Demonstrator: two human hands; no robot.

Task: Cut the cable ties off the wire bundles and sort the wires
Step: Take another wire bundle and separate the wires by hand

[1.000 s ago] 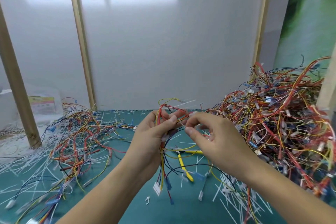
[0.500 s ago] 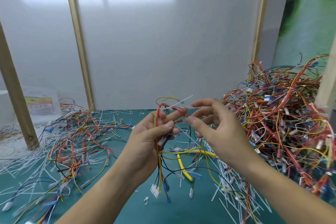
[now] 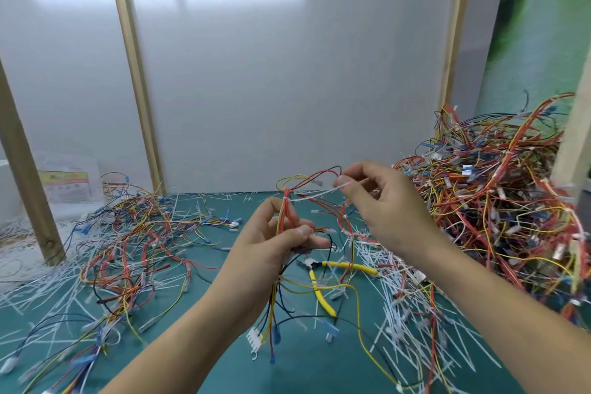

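Left hand [image 3: 271, 249] grip curled tight round the wire bundle [image 3: 285, 217], held up off the surface [image 3: 303, 371], likely to steady it. Bundle long axis near vertical: loops up, plugs hanging down. Right hand [image 3: 383, 208] grip pinches tail of 1 cable tie [image 3: 315, 194], likely tugging it; tie points right from bundle, roughly level. Yellow cutters [image 3: 323, 289] lie on surface below, untouched.

Right hand [image 3: 383, 211] now up and rightward, apart from left hand [image 3: 268, 253]; cable tie [image 3: 315, 194] tail drawn out from wire bundle [image 3: 285, 217].
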